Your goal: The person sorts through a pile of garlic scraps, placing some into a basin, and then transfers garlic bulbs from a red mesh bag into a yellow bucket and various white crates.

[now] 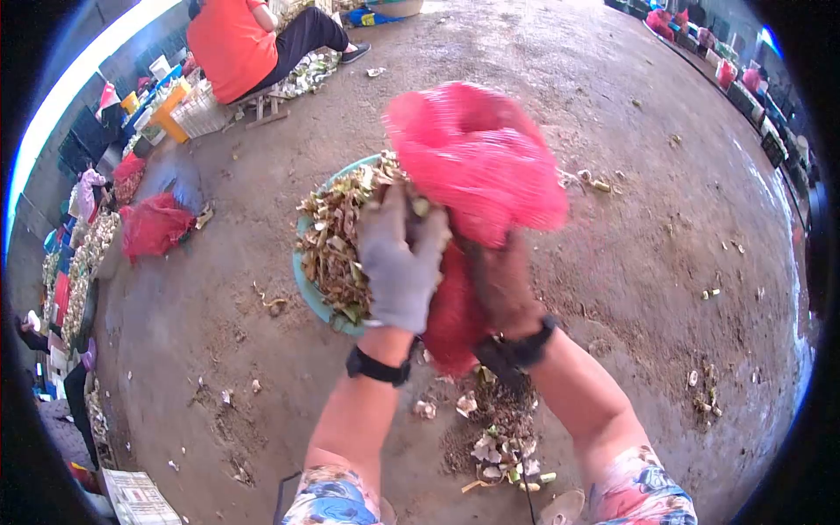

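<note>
My left hand [398, 267], in a grey glove, lies over a light-blue basin [308, 284] heaped with dry brown and pale green plant scraps [337, 236]. Its thumb and fingers are spread against the scraps, with some greenish bits between them. A red mesh bag [490, 166] is bunched up beside the basin, its upper part puffed out and its lower part hanging between my wrists. Gripping the bag from the right is my right hand [507, 284]; its fingers are partly hidden by the mesh and blurred.
Loose scraps and soil [503, 446] lie on the ground close in front of me. To the left sits another red mesh bag [157, 226]. A person in an orange top [229, 48] sits on a low stool [267, 109] near crates [199, 109]. More containers line both sides.
</note>
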Tool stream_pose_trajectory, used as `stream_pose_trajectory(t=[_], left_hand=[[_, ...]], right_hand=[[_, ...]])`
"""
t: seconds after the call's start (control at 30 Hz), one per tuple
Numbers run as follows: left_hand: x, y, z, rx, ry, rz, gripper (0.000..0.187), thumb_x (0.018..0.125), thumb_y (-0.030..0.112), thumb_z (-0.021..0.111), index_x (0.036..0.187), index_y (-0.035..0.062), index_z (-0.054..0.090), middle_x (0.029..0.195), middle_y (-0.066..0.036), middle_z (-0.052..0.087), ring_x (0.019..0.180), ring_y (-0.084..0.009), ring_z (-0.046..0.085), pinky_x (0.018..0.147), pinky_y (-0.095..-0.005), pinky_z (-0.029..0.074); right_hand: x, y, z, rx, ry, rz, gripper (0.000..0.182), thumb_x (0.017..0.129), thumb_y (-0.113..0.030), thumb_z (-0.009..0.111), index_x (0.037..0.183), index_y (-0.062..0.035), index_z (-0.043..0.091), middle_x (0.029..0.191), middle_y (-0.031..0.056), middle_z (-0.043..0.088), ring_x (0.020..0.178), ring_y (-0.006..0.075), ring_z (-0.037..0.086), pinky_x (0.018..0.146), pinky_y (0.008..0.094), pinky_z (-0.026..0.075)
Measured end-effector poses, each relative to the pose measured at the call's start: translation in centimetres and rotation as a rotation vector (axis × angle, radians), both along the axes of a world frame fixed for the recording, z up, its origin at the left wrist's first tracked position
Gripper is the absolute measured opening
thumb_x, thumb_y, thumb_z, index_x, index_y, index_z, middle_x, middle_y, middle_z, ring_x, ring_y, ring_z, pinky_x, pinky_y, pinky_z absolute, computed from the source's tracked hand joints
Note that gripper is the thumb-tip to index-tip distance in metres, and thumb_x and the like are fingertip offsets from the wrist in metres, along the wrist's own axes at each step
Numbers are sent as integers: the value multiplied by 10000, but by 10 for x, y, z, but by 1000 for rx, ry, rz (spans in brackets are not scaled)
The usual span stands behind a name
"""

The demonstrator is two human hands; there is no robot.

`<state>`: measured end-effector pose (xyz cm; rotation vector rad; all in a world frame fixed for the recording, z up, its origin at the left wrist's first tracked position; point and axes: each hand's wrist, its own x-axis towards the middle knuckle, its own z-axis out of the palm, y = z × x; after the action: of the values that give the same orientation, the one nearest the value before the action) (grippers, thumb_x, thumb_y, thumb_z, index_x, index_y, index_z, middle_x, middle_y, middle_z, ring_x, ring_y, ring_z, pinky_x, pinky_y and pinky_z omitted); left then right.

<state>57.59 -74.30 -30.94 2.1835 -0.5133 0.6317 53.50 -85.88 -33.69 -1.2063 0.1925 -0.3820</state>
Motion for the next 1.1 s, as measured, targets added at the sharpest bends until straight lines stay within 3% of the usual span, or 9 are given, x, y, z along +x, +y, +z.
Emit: stream_pose_trajectory(t=[0.17, 0.37, 0.43, 0.6, 0.67, 0.8, 0.9, 1.0, 1.1], left_hand=[[131, 36, -86, 195, 134, 219, 594, 871, 455, 501, 1345, 100, 454, 1250, -272, 514, 1157, -423, 487, 982, -472, 370], [152, 47, -120, 193, 198, 231, 509, 838, 234, 674, 1260, -3, 516, 1215, -224, 567, 1095, -341, 554, 960, -397, 410], [139, 46, -110, 465, 79, 253, 631, 802, 325, 700, 1282, -25, 488, 1258, -242, 538, 1154, -368, 520, 1001, -389, 383], [140, 43, -92, 275, 312, 195, 767, 832, 535, 604, 1387, 44, 406, 1436, -251, 348, 1348, -326, 339, 1094, -363, 291], [143, 59, -90, -417, 646, -308, 763, 859, 522, 583, 1409, 41, 363, 1430, -226, 372, 1320, -290, 381, 1085, -366, 302], [4, 40, -40, -345, 214, -102, 475, 935, 303, 551, 1317, 38, 454, 1242, -172, 522, 1058, -214, 552, 961, -343, 423], [-94, 49, -79, 216, -40, -409, 147, 872, 87, 523, 1006, 57, 577, 804, -88, 587, 751, -210, 570, 751, -357, 476], [-165, 61, -167, 580, 460, -298, 435, 831, 291, 603, 1168, 20, 551, 986, -210, 594, 1008, -347, 556, 907, -486, 435], [-133, 88, -245, 720, 132, 49, 663, 819, 444, 615, 1288, -3, 470, 1160, -269, 542, 1142, -412, 484, 978, -497, 382]], right_hand=[[102, 16, -55, -955, 305, -352, 552, 735, -319, 716, 1183, -63, 520, 1096, 276, 585, 1005, 471, 559, 876, 505, 457], [41, -89, -30, -448, -152, -137, 371, 814, -177, 684, 1142, -26, 601, 1107, 158, 644, 1069, 282, 592, 897, 401, 470], [-17, -123, -3, 214, -83, -17, 262, 850, -70, 636, 1101, 4, 628, 1068, 92, 663, 954, 185, 626, 832, 333, 496], [-66, -235, -118, -1676, 750, -440, 564, 714, -456, 719, 1088, -55, 587, 998, 216, 620, 921, 393, 620, 762, 481, 509], [-79, -233, -189, -1620, 739, -44, 303, 780, -242, 649, 1030, -71, 634, 1044, 200, 600, 907, 381, 621, 750, 460, 524], [-85, -156, -203, -1866, 455, 139, 239, 764, -148, 582, 980, -110, 676, 1101, 138, 579, 949, 309, 607, 733, 417, 535], [-114, -131, -178, -1756, 303, 351, 211, 717, -145, 602, 914, -95, 657, 1043, 129, 575, 962, 311, 580, 750, 404, 526], [-151, -120, -165, -1695, 69, 412, 219, 696, -127, 637, 911, -93, 628, 956, 104, 571, 943, 300, 571, 748, 382, 512], [-173, -144, -104, -1647, 329, 210, 233, 725, -116, 619, 957, -88, 626, 941, 137, 590, 912, 322, 586, 756, 412, 494]])
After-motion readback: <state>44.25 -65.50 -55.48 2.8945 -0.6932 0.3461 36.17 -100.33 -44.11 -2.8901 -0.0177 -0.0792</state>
